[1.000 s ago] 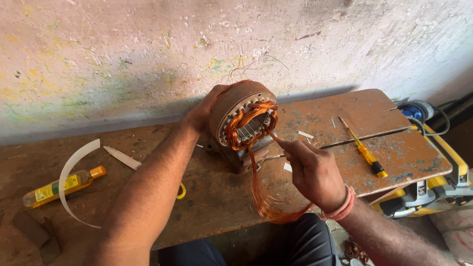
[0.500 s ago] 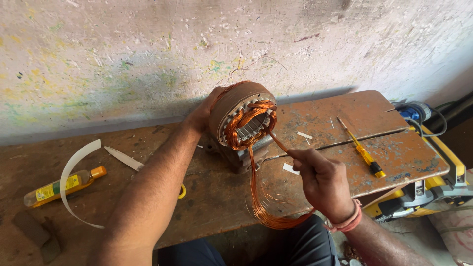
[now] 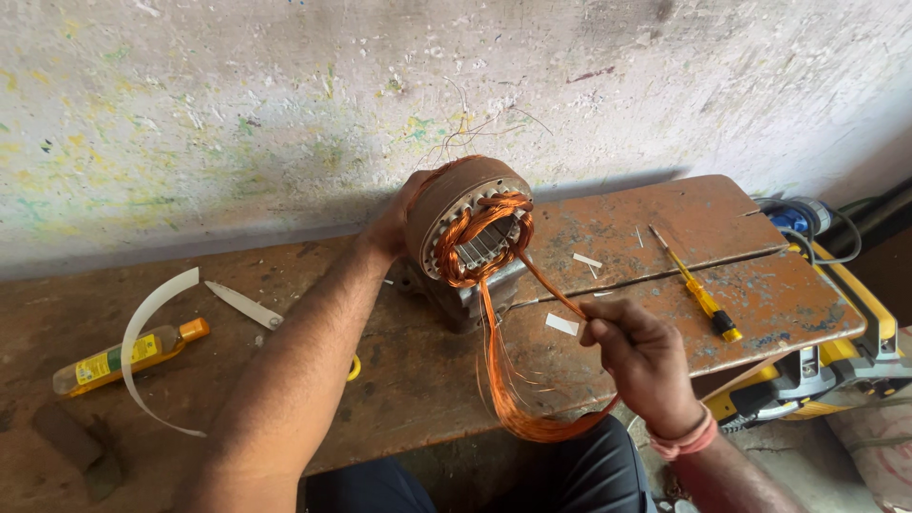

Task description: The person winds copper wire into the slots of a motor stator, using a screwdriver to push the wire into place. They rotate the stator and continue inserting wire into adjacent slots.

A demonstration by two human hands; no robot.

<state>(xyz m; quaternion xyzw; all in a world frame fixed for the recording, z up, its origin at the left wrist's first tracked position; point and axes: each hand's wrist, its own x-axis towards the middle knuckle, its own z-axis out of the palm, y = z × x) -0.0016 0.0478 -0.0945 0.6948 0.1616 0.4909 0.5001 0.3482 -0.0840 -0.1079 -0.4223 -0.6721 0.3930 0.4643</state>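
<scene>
At frame centre, my left hand (image 3: 394,223) steadies the stator (image 3: 465,223) on the table (image 3: 408,370), its grip wrapped behind the casing. My right hand (image 3: 641,356), lower than a second ago, pinches the copper wire (image 3: 513,380), drawing its loop longer.

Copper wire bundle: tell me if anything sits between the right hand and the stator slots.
Nothing visible does. The right hand pinches the copper wire bundle, which runs straight up to the stator held by the left hand.
</scene>
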